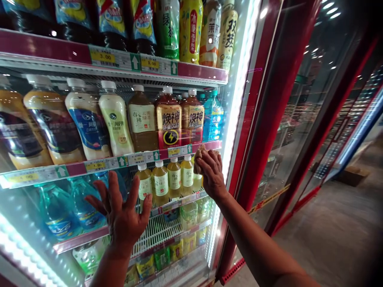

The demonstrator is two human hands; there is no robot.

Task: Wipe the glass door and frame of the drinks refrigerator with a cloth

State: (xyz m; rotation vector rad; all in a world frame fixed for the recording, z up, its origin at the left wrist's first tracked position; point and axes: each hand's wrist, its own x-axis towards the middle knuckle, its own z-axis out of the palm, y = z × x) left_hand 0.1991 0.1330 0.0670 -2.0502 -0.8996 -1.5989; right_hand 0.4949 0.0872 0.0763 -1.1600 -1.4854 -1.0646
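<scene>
My right hand (212, 173) is closed round a crumpled beige cloth (201, 156), at the height of the middle shelf's price strip. Its fingers are bent over the cloth near the right side of a glass-fronted drinks cooler. Lower left, my left hand (124, 215) has its fingers spread and holds nothing. It is up before the glass, in front of the blue bottles (56, 211). Between the two hands, small yellow tea bottles (160, 179) stand on a lower shelf. Above them is a row with a red and gold bottle (169, 119).
Price strips run along the shelf edges (197, 71). A bright light strip lines each side of the cooler. On the right are a red door frame (281, 99), yellow tape (269, 199), more glass doors, a grey floor (323, 239) and a brown box (351, 175).
</scene>
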